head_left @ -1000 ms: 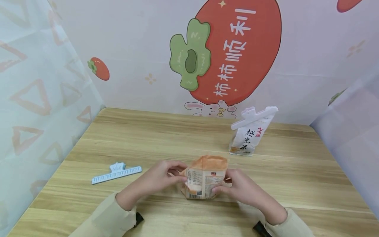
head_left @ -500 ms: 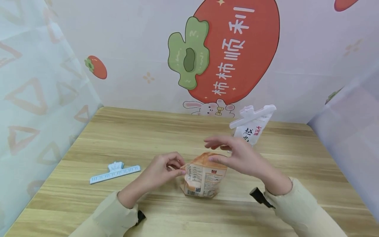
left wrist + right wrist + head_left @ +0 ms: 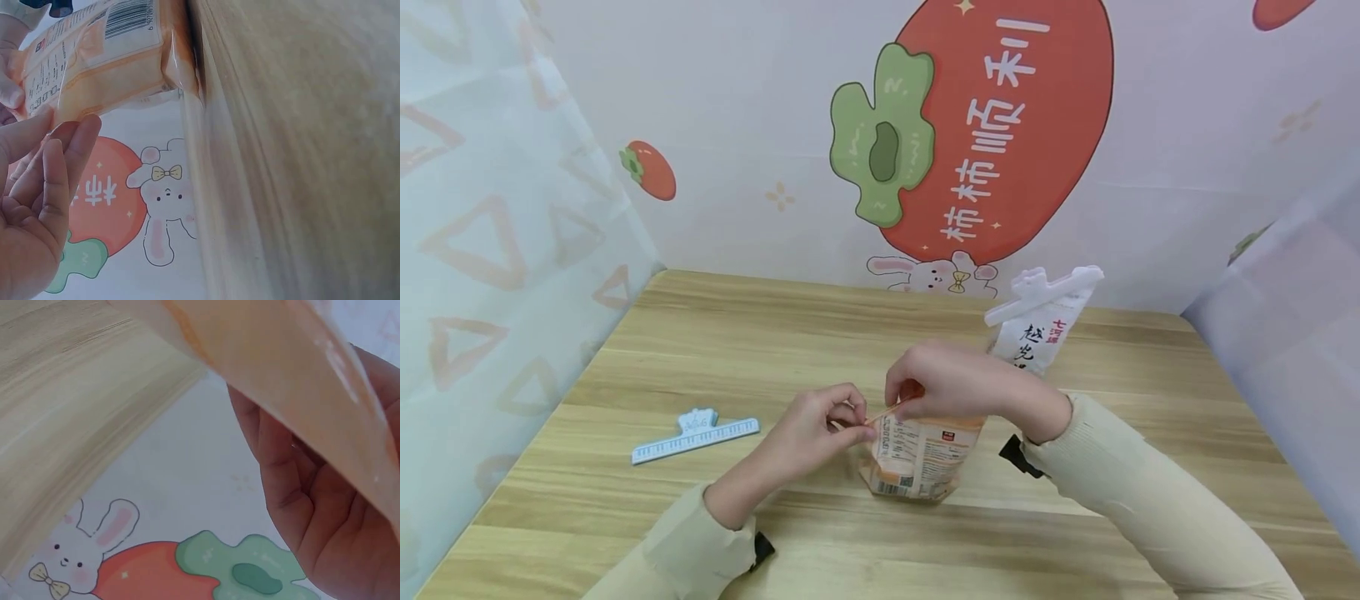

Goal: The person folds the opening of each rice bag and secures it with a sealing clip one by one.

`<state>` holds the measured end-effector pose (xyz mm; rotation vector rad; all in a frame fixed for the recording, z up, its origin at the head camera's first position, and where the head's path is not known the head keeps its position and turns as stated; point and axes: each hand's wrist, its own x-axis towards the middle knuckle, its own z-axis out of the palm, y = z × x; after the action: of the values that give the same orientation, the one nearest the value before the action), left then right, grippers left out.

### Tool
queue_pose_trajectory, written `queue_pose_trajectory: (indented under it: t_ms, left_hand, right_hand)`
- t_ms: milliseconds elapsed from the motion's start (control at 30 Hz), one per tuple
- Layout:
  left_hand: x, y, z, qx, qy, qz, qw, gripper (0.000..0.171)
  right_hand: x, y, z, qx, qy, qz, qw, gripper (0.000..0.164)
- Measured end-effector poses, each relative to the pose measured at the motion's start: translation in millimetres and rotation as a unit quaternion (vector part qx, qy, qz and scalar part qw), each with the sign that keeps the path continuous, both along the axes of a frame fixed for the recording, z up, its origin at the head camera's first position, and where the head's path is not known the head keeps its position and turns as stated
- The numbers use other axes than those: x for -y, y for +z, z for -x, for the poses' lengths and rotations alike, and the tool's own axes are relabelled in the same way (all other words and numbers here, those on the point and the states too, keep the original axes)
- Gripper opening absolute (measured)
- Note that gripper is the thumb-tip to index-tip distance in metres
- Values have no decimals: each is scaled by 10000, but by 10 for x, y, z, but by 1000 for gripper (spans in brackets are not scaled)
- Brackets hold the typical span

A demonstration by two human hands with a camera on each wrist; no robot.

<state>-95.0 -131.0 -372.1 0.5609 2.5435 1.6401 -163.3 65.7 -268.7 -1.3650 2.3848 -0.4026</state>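
An orange and white plastic food bag [image 3: 917, 454] with a barcode stands on the wooden table in the head view. My left hand [image 3: 820, 429] pinches its upper left corner between thumb and fingers. Above the bag, my right hand [image 3: 940, 383] grips the top edge, close to the left fingertips. In the left wrist view the bag [image 3: 119, 56] slants across the top, with the left hand [image 3: 37, 181] at its corner. The bag's film [image 3: 281, 381] covers part of the right hand [image 3: 337, 506] in the right wrist view.
A light blue bag clip [image 3: 696, 435] lies on the table [image 3: 760, 333] to the left. Behind the right hand stands a white rice bag [image 3: 1037, 337], closed with a pale clip [image 3: 1045, 294]. Printed sheets wall the table at the back and sides.
My right hand has left the bag's right side, risen over it and moved left to grip the top edge. The left hand stays at the left corner, now pinching it.
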Motion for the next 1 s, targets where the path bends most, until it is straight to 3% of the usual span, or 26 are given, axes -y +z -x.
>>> queue_pose_trajectory:
  t_ms: [133,300,733,1000]
  left_hand:
    - [-11,8,6,71,65,-23,10000,14]
    - [-34,16,2,-35,159,27,9999,11]
    - [-75,32,-46,-948,305,626,9931,15]
    - [-76,5,-43,-940,182,595,9936,14]
  right_hand:
    - [-8,-30,38,157,89,180,9997,6]
    - [-30,-75,71,44,156,290,9994,9]
    - [-85,-181,111,169,363,572,9976,15]
    - [-139,-177,149,895,555,687,9921,12]
